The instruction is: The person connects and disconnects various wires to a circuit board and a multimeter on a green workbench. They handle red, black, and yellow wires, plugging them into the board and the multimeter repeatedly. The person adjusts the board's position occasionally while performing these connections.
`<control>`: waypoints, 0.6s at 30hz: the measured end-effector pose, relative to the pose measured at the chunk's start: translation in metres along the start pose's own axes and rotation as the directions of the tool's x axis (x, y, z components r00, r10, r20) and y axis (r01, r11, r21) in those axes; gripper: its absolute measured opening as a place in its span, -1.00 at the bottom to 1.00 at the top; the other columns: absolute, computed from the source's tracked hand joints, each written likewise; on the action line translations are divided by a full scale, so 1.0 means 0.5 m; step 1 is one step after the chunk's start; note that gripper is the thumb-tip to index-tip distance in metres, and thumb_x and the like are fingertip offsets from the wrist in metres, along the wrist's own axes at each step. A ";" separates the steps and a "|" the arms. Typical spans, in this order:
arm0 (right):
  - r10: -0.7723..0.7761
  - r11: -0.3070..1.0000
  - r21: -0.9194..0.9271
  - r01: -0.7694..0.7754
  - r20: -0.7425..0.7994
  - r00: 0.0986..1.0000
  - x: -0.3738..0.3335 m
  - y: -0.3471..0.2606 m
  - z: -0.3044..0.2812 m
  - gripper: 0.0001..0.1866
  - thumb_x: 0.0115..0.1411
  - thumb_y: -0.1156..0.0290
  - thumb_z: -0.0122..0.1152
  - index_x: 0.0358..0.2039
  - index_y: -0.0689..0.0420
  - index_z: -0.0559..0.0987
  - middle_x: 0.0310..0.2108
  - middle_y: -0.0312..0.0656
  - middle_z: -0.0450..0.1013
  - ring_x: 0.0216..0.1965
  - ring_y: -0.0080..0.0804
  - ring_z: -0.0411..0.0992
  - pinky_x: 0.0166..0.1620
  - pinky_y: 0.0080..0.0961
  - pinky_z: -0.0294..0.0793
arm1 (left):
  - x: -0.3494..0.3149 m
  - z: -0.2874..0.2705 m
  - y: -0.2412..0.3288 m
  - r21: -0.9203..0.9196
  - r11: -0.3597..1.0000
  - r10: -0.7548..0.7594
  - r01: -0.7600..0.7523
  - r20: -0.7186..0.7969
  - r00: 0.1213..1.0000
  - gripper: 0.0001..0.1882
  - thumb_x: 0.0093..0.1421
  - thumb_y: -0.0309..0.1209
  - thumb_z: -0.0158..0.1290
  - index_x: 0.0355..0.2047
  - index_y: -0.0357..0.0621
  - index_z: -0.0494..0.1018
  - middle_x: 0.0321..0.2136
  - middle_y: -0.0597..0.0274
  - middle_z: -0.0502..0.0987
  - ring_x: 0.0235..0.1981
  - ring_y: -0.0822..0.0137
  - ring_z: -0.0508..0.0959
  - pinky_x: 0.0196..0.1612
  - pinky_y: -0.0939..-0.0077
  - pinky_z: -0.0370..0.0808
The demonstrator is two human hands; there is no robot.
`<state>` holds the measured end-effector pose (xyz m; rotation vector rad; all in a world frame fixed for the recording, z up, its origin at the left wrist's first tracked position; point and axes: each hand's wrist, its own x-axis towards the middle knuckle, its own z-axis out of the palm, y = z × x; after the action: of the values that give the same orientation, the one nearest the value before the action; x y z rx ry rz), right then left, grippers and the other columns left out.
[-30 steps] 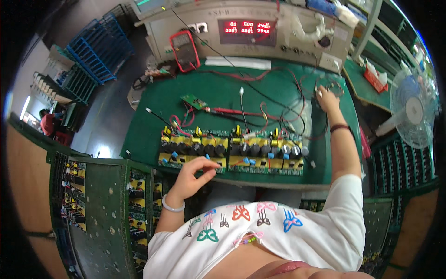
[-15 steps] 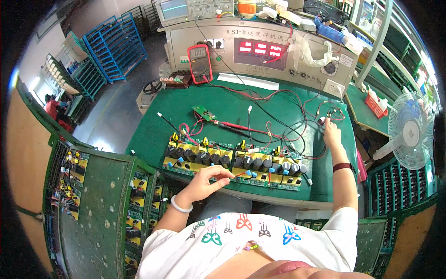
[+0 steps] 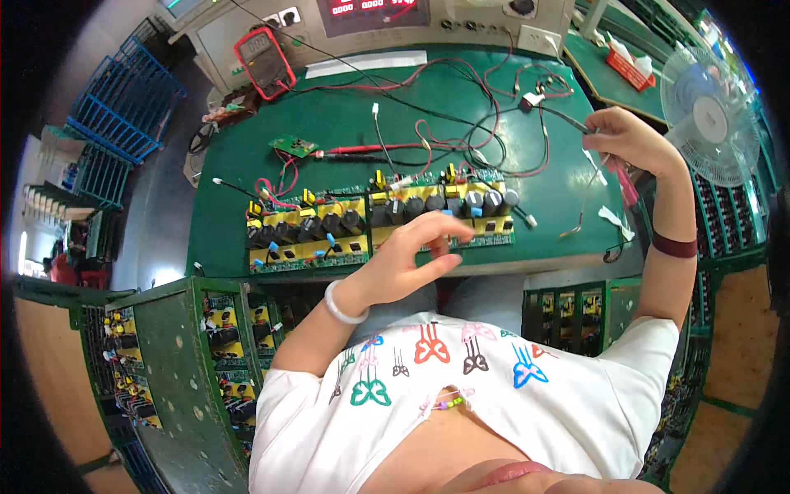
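Two circuit boards [image 3: 317,251] with black capacitors and yellow parts lie end to end along the near side of the green bench. Over the front edge of the right-hand board is my left hand [image 3: 411,257], its fingers curved, thumb apart, holding nothing. At the bench's right side, my right hand [image 3: 629,142] pinches a slim grey thing [image 3: 568,120], whose kind I cannot make out. It points toward a small black-and-white connector [image 3: 532,100] with wires. A thin wire [image 3: 586,202] hangs below the right fingers. Behind the boards rests a small green circuit board [image 3: 295,146] with red wires.
A red multimeter [image 3: 263,62] leans on the test console [image 3: 374,37] at the back. Red and black test leads [image 3: 370,148] tangle across the bench. A white fan [image 3: 709,119] stands at the right. Racks of boards [image 3: 234,329] flank me.
The view has tilted down and shifted right. My right hand has left the connector and come back toward me with the slim grey thing. My left hand has moved right along the boards.
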<state>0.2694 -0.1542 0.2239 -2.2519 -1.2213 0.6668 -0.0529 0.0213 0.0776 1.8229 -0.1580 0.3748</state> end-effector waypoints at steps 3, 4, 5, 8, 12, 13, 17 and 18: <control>-0.020 0.976 0.217 -0.008 0.127 0.992 -0.018 -0.049 0.025 -0.75 0.22 0.27 0.27 -0.37 0.23 0.60 -0.66 -0.35 0.41 -0.69 -0.68 0.37 -0.63 -0.73 0.25 | 0.044 0.056 0.005 -0.137 0.991 0.007 0.002 0.065 0.998 -0.35 0.24 -0.46 0.15 0.32 -0.17 0.21 0.22 0.14 0.32 -0.36 0.51 0.46 -0.20 0.61 0.45; -0.060 0.973 0.232 0.011 0.203 0.977 -0.018 -0.067 0.038 -0.74 0.25 0.25 0.25 -0.32 0.22 0.62 -0.68 -0.36 0.40 -0.72 -0.70 0.32 -0.64 -0.73 0.19 | 0.056 0.068 0.008 -0.161 0.986 -0.029 0.053 0.147 0.989 -0.21 0.24 -0.39 0.18 0.40 -0.16 0.06 0.30 0.11 0.25 -0.41 0.54 0.43 -0.26 0.63 0.44; -0.079 0.955 0.297 0.008 0.229 0.970 -0.017 -0.076 0.054 -0.74 0.26 0.25 0.24 -0.31 0.23 0.62 -0.68 -0.36 0.40 -0.71 -0.70 0.33 -0.64 -0.73 0.19 | 0.060 0.084 0.006 -0.246 0.969 0.012 0.034 0.184 0.983 -0.14 0.24 -0.33 0.21 0.43 -0.14 -0.02 0.31 0.11 0.26 -0.44 0.54 0.41 -0.32 0.62 0.43; -0.125 0.892 0.453 -0.008 0.262 0.957 -0.018 -0.096 0.106 -0.72 0.31 0.27 0.17 -0.22 0.26 0.60 -0.63 -0.36 0.40 -0.66 -0.69 0.34 -0.62 -0.72 0.17 | 0.052 0.100 0.016 -0.422 0.892 0.022 0.162 0.398 0.917 -0.37 0.26 -0.32 0.19 0.28 -0.17 0.26 0.08 0.13 0.51 -0.38 0.52 0.51 -0.36 0.59 0.43; -0.165 0.642 0.767 0.017 0.117 0.979 -0.010 -0.066 0.152 -0.71 0.37 0.26 0.13 -0.10 0.25 0.57 -0.49 -0.37 0.41 -0.48 -0.69 0.37 -0.50 -0.71 0.21 | -0.011 0.065 0.010 -0.243 0.951 -0.066 0.190 0.441 0.895 -0.71 0.25 -0.39 0.18 -0.04 -0.20 0.55 -0.20 0.19 0.65 -0.29 0.44 0.58 -0.31 0.53 0.46; -0.188 0.561 0.826 0.055 0.063 0.980 -0.004 -0.051 0.163 -0.71 0.38 0.27 0.12 -0.08 0.24 0.56 -0.46 -0.37 0.41 -0.45 -0.68 0.38 -0.47 -0.71 0.23 | -0.037 0.050 0.003 -0.202 0.962 -0.089 0.181 0.396 0.914 -0.78 0.25 -0.41 0.19 -0.12 -0.21 0.60 -0.25 0.20 0.66 -0.27 0.40 0.60 -0.29 0.51 0.47; -0.281 0.269 0.952 0.146 -0.067 0.957 0.040 0.002 0.224 -0.74 0.43 0.33 0.03 0.03 0.20 0.46 -0.27 -0.32 0.42 -0.27 -0.60 0.44 -0.29 -0.69 0.38 | -0.159 -0.002 -0.009 -0.018 0.994 -0.102 0.104 0.091 0.991 -0.82 0.13 -0.53 0.22 -0.23 -0.22 0.65 -0.26 0.18 0.66 -0.28 0.25 0.58 -0.18 0.39 0.47; -0.282 0.216 0.963 0.163 -0.099 0.954 0.045 0.001 0.250 -0.74 0.44 0.33 0.03 0.04 0.20 0.44 -0.26 -0.31 0.42 -0.24 -0.58 0.44 -0.26 -0.69 0.40 | -0.188 -0.015 0.002 0.016 0.989 -0.147 0.147 0.021 0.989 -0.81 0.10 -0.55 0.23 -0.24 -0.22 0.66 -0.27 0.17 0.67 -0.28 0.23 0.58 -0.15 0.38 0.47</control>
<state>0.2027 -0.1119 0.1241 -0.9260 -0.7315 1.0398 -0.1425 0.0200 0.0490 1.8407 -0.0356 0.2526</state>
